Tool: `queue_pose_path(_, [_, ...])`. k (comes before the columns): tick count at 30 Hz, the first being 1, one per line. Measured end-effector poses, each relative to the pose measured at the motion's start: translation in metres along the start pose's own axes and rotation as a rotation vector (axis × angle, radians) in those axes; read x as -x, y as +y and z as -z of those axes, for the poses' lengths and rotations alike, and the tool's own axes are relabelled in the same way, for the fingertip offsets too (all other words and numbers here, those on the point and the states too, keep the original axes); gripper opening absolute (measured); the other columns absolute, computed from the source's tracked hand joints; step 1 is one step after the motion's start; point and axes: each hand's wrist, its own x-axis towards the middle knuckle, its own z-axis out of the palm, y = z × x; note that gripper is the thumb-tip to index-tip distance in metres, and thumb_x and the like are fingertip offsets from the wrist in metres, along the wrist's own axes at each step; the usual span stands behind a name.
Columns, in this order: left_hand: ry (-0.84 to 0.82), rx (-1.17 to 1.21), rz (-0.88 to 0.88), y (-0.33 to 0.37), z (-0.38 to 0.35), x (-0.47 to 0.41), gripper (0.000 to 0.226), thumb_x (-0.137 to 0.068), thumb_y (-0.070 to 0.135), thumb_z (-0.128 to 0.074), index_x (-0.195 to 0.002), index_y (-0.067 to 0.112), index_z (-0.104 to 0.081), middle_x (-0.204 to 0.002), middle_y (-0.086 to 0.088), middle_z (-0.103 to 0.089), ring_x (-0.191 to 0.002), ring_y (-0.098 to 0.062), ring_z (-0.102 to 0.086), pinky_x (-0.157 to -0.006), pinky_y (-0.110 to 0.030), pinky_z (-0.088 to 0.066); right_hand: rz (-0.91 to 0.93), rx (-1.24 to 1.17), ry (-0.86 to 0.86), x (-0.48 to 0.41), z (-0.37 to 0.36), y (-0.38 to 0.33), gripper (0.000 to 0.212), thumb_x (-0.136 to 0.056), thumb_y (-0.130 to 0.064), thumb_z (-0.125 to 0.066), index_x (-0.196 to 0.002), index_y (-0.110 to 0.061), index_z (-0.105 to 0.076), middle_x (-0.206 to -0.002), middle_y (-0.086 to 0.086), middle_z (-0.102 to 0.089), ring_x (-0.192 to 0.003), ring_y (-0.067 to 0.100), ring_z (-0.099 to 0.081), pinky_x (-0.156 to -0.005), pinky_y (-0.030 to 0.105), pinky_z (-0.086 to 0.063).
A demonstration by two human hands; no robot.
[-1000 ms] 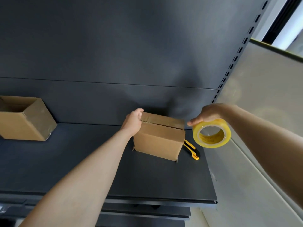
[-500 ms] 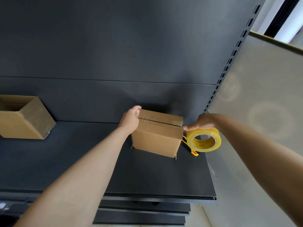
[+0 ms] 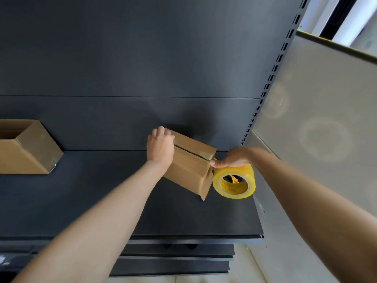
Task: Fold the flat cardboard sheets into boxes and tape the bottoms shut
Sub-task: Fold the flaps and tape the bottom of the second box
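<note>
A small brown cardboard box (image 3: 187,170) stands on the dark shelf (image 3: 102,201) with its flap seam facing up and a strip of clear tape along it. My left hand (image 3: 160,147) grips the box's far left top edge, fingers curled over it. My right hand (image 3: 232,158) holds a yellow tape roll (image 3: 234,183) at the box's right end, the thumb pressing at the end of the seam. The box's near right corner is tilted toward me.
A second cardboard box (image 3: 26,148) lies on the shelf at the far left, its open side up. A dark back panel rises behind the shelf, a slotted upright (image 3: 265,88) and a grey side panel (image 3: 316,119) stand at right. Lower shelves (image 3: 173,260) show below.
My right hand brought the tape roll down and left to the box's right end. The box turned and tilted. The yellow cutter that lay beside the box is now hidden.
</note>
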Motion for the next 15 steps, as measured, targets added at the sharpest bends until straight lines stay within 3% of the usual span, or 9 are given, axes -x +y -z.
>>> queue_pose_path(2, [-0.132,-0.006,-0.009,0.013,0.001,0.011,0.053,-0.103,0.035,-0.024,-0.139,-0.001,-0.040,-0.146,-0.021,-0.036,-0.138,-0.033,-0.028,-0.113,-0.039,-0.020,0.014,-0.003,-0.030,0.000,-0.004,-0.009,0.085,-0.050,-0.098,-0.029,-0.086,-0.028,-0.061,-0.097,-0.005,-0.061,-0.102,0.024,-0.058,-0.081,0.034,-0.045])
queue_pose_path(5, [-0.216,0.095,-0.049,0.031,-0.001,0.027,0.060,-0.101,0.041,-0.023,-0.148,0.004,-0.021,-0.156,-0.019,-0.017,-0.145,-0.031,-0.009,-0.117,-0.040,-0.002,0.028,-0.032,-0.037,-0.003,-0.012,-0.024,0.100,-0.065,-0.092,-0.031,-0.134,-0.020,-0.049,-0.139,0.003,-0.049,-0.127,0.028,-0.046,-0.091,0.035,-0.042])
queue_pose_path(8, [-0.215,0.217,-0.072,0.030,-0.001,0.033,0.065,-0.099,0.045,-0.032,-0.148,0.006,-0.017,-0.157,-0.016,-0.013,-0.146,-0.027,-0.005,-0.117,-0.036,0.001,0.045,-0.036,0.007,-0.001,-0.017,-0.038,0.094,-0.075,-0.085,-0.030,-0.141,-0.018,-0.042,-0.146,0.004,-0.042,-0.130,0.030,-0.042,-0.086,0.033,-0.038])
queue_pose_path(11, [-0.292,0.197,-0.097,0.018,-0.001,0.032,0.090,-0.088,0.067,-0.035,-0.150,0.007,-0.008,-0.159,-0.013,0.000,-0.147,-0.022,0.005,-0.115,-0.031,0.009,0.111,-0.136,0.049,0.000,-0.024,-0.044,0.083,-0.081,-0.078,-0.034,-0.138,-0.018,-0.044,-0.138,0.004,-0.048,-0.125,0.031,-0.047,-0.089,0.033,-0.042])
queue_pose_path(15, [-0.372,0.115,-0.152,0.006,0.000,0.031,0.110,-0.077,0.081,-0.032,-0.150,0.009,0.005,-0.158,-0.009,0.014,-0.145,-0.019,0.016,-0.109,-0.028,0.017,0.094,-0.440,-0.079,0.005,-0.043,-0.039,0.091,-0.078,-0.075,-0.048,-0.143,-0.012,-0.037,-0.146,0.005,-0.041,-0.129,0.028,-0.044,-0.091,0.033,-0.045])
